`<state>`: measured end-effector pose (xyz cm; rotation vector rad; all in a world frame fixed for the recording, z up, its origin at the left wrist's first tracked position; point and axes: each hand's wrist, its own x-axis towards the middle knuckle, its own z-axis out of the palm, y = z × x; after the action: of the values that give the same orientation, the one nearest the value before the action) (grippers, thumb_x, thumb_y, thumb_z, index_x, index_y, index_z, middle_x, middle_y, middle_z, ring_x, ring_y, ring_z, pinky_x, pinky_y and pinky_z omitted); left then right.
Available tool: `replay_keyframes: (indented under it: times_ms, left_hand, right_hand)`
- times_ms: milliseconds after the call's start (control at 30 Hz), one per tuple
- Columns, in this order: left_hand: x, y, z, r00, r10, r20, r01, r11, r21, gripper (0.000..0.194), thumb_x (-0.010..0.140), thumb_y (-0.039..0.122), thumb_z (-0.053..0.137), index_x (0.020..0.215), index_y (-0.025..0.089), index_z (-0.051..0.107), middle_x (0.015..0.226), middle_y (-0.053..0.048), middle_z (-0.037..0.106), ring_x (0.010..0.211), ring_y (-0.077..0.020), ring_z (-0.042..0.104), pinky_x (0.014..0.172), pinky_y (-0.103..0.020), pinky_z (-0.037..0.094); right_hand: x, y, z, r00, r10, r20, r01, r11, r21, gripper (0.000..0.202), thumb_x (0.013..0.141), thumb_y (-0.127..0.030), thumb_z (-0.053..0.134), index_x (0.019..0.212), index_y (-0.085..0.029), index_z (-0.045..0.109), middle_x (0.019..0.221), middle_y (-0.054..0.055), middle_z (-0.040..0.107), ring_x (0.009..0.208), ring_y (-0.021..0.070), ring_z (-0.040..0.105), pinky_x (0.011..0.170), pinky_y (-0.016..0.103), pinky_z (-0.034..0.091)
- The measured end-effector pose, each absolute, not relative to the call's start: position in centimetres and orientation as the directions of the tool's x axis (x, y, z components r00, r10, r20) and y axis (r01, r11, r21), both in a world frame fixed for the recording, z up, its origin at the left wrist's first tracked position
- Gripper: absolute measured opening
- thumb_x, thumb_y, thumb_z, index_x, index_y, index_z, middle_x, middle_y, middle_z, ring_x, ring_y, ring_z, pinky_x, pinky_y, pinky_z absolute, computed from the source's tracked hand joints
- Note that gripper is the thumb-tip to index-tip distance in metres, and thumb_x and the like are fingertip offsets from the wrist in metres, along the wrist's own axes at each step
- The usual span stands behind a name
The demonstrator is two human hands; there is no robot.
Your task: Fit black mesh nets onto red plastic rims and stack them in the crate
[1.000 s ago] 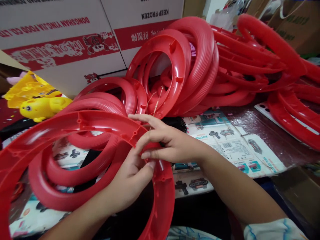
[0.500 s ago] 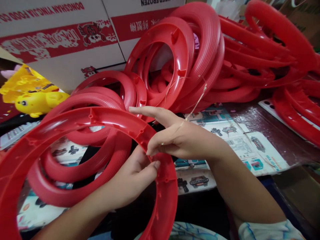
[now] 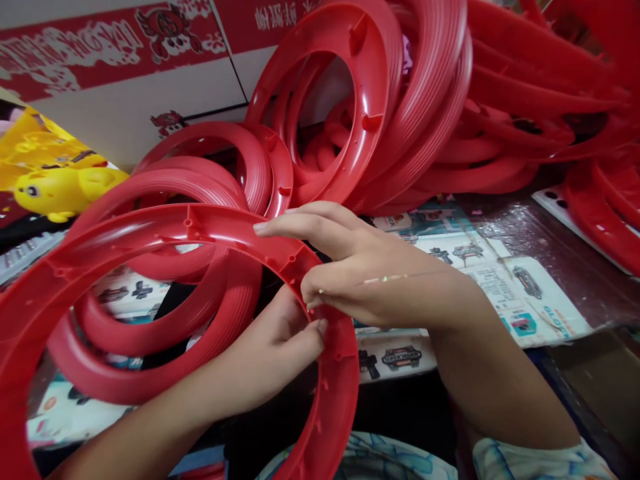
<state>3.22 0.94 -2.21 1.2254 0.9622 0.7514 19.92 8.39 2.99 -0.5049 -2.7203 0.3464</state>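
Note:
A large red plastic ring (image 3: 336, 373), its hollow ribbed inner side facing up, fills the lower left. My left hand (image 3: 280, 340) reaches through its opening and grips the ring's right part, with the thumb on the inner face. Over the same part is my right hand (image 3: 350, 263), thumb and bent fingers pinched at the ring's inner edge and the index finger stretched along its rim. Whatever sits between the right fingertips is too small to name. A thin pale strand (image 3: 385, 279) lies across the back of my right hand.
Stacked red rings (image 3: 370, 120) rise behind the hands, and more lie at the right. A yellow toy figure (image 3: 65, 190) sits at the left. Behind stands a white and red carton (image 3: 115, 120). Flattened printed cardboard (image 3: 540, 300) covers part of the table.
The view has shifted, moving the stacked rings and carton in the frame. The strand, earlier sticking up past my right hand, now lies across it. Both hands remain at the same ring.

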Motion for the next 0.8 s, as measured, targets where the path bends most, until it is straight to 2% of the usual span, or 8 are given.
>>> replay_keyframes:
  times_ms: [167, 233, 333, 500, 667, 800]
  left_hand:
    - [3.6, 1.0, -2.3, 0.371, 0.903, -0.217, 0.072, 0.205, 0.976, 0.029, 0.090, 0.027, 0.054, 0.118, 0.023, 0.049, 0.123, -0.005, 0.060, 0.114, -0.0177, 0.056, 0.094, -0.026, 0.048]
    - [3.6, 1.0, -2.3, 0.345, 0.915, -0.211, 0.081, 0.194, 0.978, 0.028, 0.090, 0.026, 0.054, 0.117, 0.023, 0.049, 0.119, -0.004, 0.061, 0.111, -0.0174, 0.058, 0.090, -0.025, 0.049]
    - [3.6, 1.0, -2.2, 0.293, 0.928, -0.229, 0.097, 0.209, 0.973, 0.026, 0.085, 0.021, 0.055, 0.111, 0.022, 0.051, 0.104, -0.002, 0.063, 0.098, -0.0159, 0.061, 0.078, -0.023, 0.051]
    - [3.7, 0.7, -1.9, 0.289, 0.921, -0.263, 0.113, 0.240, 0.964, 0.019, 0.078, 0.018, 0.057, 0.096, 0.020, 0.051, 0.083, 0.002, 0.061, 0.076, -0.0131, 0.057, 0.067, -0.023, 0.050]
    - [4.1, 0.3, -1.9, 0.377, 0.862, -0.337, 0.138, 0.308, 0.941, 0.014, 0.080, 0.021, 0.055, 0.094, 0.020, 0.055, 0.080, 0.000, 0.062, 0.076, -0.0168, 0.060, 0.065, -0.027, 0.051]
    - [4.0, 0.0, -2.1, 0.349, 0.882, -0.316, 0.070, 0.312, 0.948, 0.019, 0.080, 0.023, 0.058, 0.098, 0.020, 0.058, 0.072, -0.001, 0.062, 0.072, -0.0186, 0.060, 0.066, -0.030, 0.051]
  right_hand:
    - [19.8, 8.4, 2.5, -0.884, 0.384, 0.265, 0.289, 0.897, -0.334, 0.022, 0.085, -0.011, 0.056, 0.068, -0.020, 0.067, 0.142, 0.004, 0.048, 0.131, 0.0214, 0.041, 0.111, 0.037, 0.038]
    - [19.7, 8.5, 2.3, -0.865, 0.411, 0.289, 0.280, 0.872, -0.403, 0.020, 0.084, -0.010, 0.056, 0.071, -0.019, 0.068, 0.139, 0.006, 0.049, 0.130, 0.0207, 0.043, 0.111, 0.037, 0.037]
    - [19.5, 8.6, 2.0, -0.814, 0.479, 0.330, 0.231, 0.787, -0.572, 0.017, 0.083, -0.007, 0.056, 0.076, -0.015, 0.070, 0.134, 0.010, 0.051, 0.128, 0.0193, 0.047, 0.109, 0.036, 0.040]
    - [19.1, 9.3, 1.2, -0.704, 0.593, 0.390, 0.110, 0.634, -0.766, 0.005, 0.078, -0.012, 0.068, 0.077, -0.015, 0.071, 0.128, 0.008, 0.052, 0.121, 0.0187, 0.052, 0.105, 0.037, 0.042]
    - [18.5, 9.4, 0.8, -0.705, 0.606, 0.369, 0.025, 0.541, -0.840, 0.006, 0.074, -0.012, 0.072, 0.072, -0.017, 0.071, 0.123, 0.004, 0.056, 0.125, 0.0204, 0.049, 0.107, 0.042, 0.038]
    - [18.1, 9.4, 0.3, -0.675, 0.673, 0.303, 0.020, 0.427, -0.904, 0.007, 0.072, -0.013, 0.074, 0.070, -0.018, 0.072, 0.115, 0.004, 0.062, 0.127, 0.0212, 0.047, 0.104, 0.040, 0.041]
